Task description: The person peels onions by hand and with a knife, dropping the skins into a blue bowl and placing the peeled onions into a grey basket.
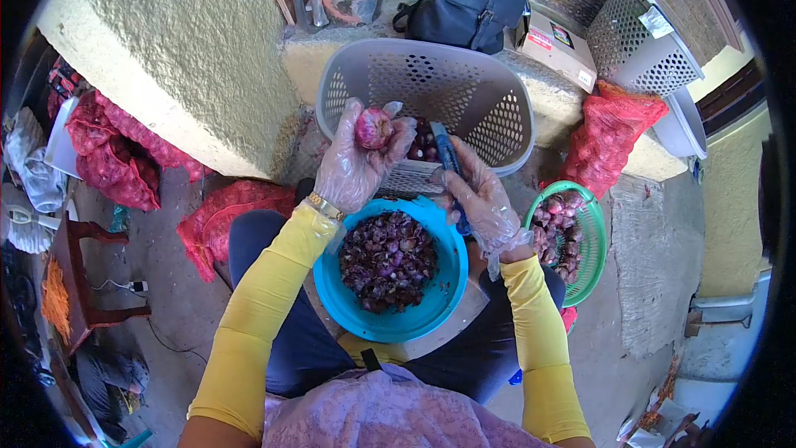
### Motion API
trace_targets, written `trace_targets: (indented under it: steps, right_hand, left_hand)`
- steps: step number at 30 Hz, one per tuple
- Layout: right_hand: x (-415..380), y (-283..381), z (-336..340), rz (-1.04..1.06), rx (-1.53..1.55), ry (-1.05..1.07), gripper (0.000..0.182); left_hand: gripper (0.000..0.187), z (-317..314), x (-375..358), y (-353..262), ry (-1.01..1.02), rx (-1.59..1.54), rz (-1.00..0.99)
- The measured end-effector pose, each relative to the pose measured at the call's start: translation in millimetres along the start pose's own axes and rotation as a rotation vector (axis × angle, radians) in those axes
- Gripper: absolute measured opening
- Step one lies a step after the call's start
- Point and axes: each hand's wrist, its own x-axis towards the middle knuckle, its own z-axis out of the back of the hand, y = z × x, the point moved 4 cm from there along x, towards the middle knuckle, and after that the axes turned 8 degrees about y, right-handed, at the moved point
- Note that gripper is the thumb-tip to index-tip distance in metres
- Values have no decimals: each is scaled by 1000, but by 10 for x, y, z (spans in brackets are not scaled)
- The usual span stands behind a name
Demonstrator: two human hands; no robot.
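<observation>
Here, above the blue bowl (390, 270), my left hand (352, 162) pinches an onion (374, 127) while my right hand (481, 199) grips a knife (448, 162), which might slip on the gloves.

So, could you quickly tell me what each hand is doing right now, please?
Left hand: closed on a red onion.
Right hand: closed on a blue-handled knife.

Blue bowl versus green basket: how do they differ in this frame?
The blue bowl is solid-walled and sits on the person's lap; the green basket is slotted and sits lower, beside the right knee. The blue bowl holds dark purple peelings; the green basket holds whole shallots. Both are round plastic containers.
</observation>
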Motion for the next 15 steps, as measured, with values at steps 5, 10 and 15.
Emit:
trace_targets:
  steps: [5,10,15]
  right_hand:
    - [36,11,29,75,62,-52,49]
    - [56,34,1,164,-64,-94,37]
    - [73,22,-14,145,-125,-115,29]
  left_hand:
    - [71,-50,22,51,-35,46,5]
    - [69,-57,40,123,-67,65,12]
    - [58,-176,27,206,-35,116,16]
